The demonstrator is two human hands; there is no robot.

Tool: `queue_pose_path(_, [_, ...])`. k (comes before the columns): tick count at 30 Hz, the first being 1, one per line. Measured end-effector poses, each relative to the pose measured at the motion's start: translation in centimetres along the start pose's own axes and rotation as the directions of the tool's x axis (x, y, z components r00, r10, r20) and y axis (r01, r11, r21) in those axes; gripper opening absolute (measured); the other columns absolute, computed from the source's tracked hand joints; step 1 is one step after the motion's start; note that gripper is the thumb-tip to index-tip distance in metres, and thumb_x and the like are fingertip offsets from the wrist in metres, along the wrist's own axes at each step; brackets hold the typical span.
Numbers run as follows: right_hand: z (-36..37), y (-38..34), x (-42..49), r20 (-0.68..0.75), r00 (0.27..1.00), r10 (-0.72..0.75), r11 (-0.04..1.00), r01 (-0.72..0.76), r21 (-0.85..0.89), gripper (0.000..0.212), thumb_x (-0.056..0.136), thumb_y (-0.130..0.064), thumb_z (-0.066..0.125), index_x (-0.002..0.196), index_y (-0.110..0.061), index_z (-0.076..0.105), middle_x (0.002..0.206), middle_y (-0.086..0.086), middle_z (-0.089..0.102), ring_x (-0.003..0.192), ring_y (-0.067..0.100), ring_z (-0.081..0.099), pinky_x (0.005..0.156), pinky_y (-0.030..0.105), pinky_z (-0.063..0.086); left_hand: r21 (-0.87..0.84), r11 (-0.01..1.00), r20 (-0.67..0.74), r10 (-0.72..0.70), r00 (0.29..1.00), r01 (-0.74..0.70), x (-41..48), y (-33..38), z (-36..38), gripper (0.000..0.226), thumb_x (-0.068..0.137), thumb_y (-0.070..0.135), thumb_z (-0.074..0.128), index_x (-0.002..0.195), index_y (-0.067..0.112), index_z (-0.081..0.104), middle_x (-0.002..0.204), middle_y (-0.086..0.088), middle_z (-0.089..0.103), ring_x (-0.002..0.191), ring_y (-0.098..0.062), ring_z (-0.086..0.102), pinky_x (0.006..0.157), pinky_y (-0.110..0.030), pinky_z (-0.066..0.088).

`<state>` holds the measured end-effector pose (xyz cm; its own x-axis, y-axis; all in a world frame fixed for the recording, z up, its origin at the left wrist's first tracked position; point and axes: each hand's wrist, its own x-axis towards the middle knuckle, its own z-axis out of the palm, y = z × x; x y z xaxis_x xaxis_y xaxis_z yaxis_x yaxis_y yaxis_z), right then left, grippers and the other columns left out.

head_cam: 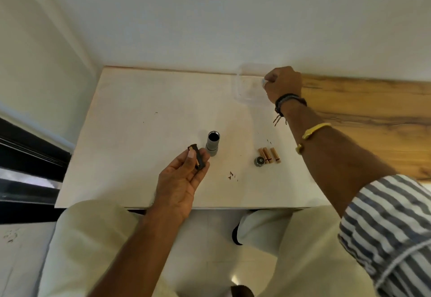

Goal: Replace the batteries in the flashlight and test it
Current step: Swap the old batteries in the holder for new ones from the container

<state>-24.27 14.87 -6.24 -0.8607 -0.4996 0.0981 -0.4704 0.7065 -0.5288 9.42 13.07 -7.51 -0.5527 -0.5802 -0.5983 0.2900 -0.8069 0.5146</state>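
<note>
Head view: the left grip (179, 187) lies palm up over the near edge of the desk (130, 157), thumb and curled fingers pinching a black battery holder (198, 158) that points away from the person. Just beside those fingertips the grey flashlight (212, 144) stands upright on the desk, open end up. The right grip (283, 84), arm stretched far forward, is curled knuckles-up at the right rim of a clear box (245, 87) by the wall. Something pale shows at its fingertips, but I cannot tell whether it is held. Between the arms, three batteries (269, 155) lie side by side, just beside a round cap (259, 161).
</note>
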Motion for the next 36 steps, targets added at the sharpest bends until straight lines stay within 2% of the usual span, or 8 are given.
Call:
queue_pose_path(3, [1.0, -0.9, 1.7, 0.067, 0.997, -0.029, 0.966, 0.046, -0.256, 0.022, 0.092, -0.007, 0.063, 0.113, -0.006, 0.071, 0.119, 0.015, 0.070, 0.114, 0.036, 0.063, 0.093, 0.038, 0.053, -0.027, 0.999, -0.006, -0.026, 1.000, 0.026, 0.5, 0.0, -0.1, 0.037, 0.081, 0.015, 0.066, 0.115, 0.001, 0.066, 0.113, -0.020, 0.073, 0.111, -0.028, 0.069, 0.088, -0.037, 0.059])
queue_pose_path(7, [1.8, -1.7, 2.6, 0.094, 0.996, 0.009, 0.887, 0.035, -0.461, 0.023, 0.092, -0.004, 0.056, 0.113, 0.001, 0.063, 0.115, 0.026, 0.067, 0.109, 0.046, 0.064, 0.084, 0.045, 0.055, -0.050, 0.997, -0.011, -0.051, 0.999, 0.050, 0.8, 0.0, -0.4, 0.037, 0.083, 0.016, 0.065, 0.117, 0.000, 0.065, 0.115, -0.021, 0.072, 0.110, -0.028, 0.070, 0.087, -0.035, 0.060])
queue_pose_path(16, [2.8, -2.9, 2.3, 0.080, 0.996, 0.033, 0.844, 0.015, -0.536, 0.020, 0.090, -0.007, 0.060, 0.108, -0.001, 0.067, 0.108, 0.025, 0.069, 0.104, 0.047, 0.066, 0.079, 0.047, 0.054, -0.091, 0.994, 0.007, -0.062, 0.998, 0.062, 0.6, 0.6, -0.4, 0.038, 0.087, 0.014, 0.064, 0.121, -0.002, 0.062, 0.115, -0.022, 0.071, 0.109, -0.029, 0.070, 0.086, -0.036, 0.060])
queue_pose_path(20, [1.7, -3.6, 1.2, 0.060, 0.998, 0.017, 0.887, 0.013, -0.462, 0.018, 0.089, -0.011, 0.062, 0.104, -0.004, 0.070, 0.102, 0.021, 0.072, 0.097, 0.044, 0.068, 0.073, 0.040, 0.052, -0.103, 0.994, 0.003, -0.038, 0.999, 0.038, 0.2, 1.0, 0.0, 0.041, 0.086, 0.015, 0.064, 0.123, -0.002, 0.061, 0.115, -0.022, 0.071, 0.109, -0.030, 0.070, 0.090, -0.039, 0.058])
queue_pose_path(24, [-0.4, -4.4, -1.4, 0.023, 1.000, 0.003, 0.964, 0.003, -0.264, 0.019, 0.085, -0.011, 0.064, 0.101, -0.014, 0.074, 0.102, 0.011, 0.075, 0.100, 0.037, 0.068, 0.081, 0.042, 0.058, -0.118, 0.993, 0.029, -0.015, 0.999, 0.018, -0.5, 1.5, 0.3, 0.039, 0.092, 0.015, 0.059, 0.126, -0.004, 0.057, 0.118, -0.023, 0.070, 0.111, -0.032, 0.069, 0.090, -0.040, 0.059])
queue_pose_path(31, [-3.4, -4.1, -8.5, -0.082, 0.996, -0.022, 0.999, 0.024, 0.022, 0.012, 0.084, -0.022, 0.070, 0.096, -0.020, 0.066, 0.095, -0.001, 0.073, 0.088, 0.022, 0.066, 0.069, 0.027, 0.042, -0.035, 0.999, 0.072, -0.013, 0.997, 0.016, -1.7, 1.9, 0.0, 0.028, 0.106, 0.010, 0.042, 0.123, -0.006, 0.057, 0.113, -0.022, 0.072, 0.112, -0.033, 0.068, 0.094, -0.043, 0.056])
queue_pose_path(33, [-4.1, -3.7, -11.3, -0.079, 0.997, -0.009, 0.992, 0.019, 0.129, 0.013, 0.082, -0.021, 0.071, 0.094, -0.020, 0.066, 0.094, -0.003, 0.074, 0.086, 0.018, 0.068, 0.071, 0.029, 0.049, -0.012, 1.000, 0.080, -0.004, 0.997, 0.005, -2.1, 1.9, -0.2, 0.027, 0.105, 0.010, 0.043, 0.121, -0.005, 0.060, 0.107, -0.020, 0.074, 0.110, -0.034, 0.069, 0.093, -0.043, 0.057])
queue_pose_path(36, [-4.7, -3.2, -15.9, -0.011, 1.000, 0.012, 0.935, -0.007, 0.355, 0.010, 0.082, -0.017, 0.072, 0.091, -0.020, 0.068, 0.089, -0.003, 0.073, 0.079, 0.022, 0.072, 0.073, 0.045, 0.061, 0.065, 0.998, 0.100, -0.003, 0.995, -0.004, -2.4, 1.9, -0.8, 0.027, 0.105, 0.009, 0.045, 0.121, -0.005, 0.061, 0.100, -0.017, 0.075, 0.102, -0.032, 0.072, 0.085, -0.040, 0.060])
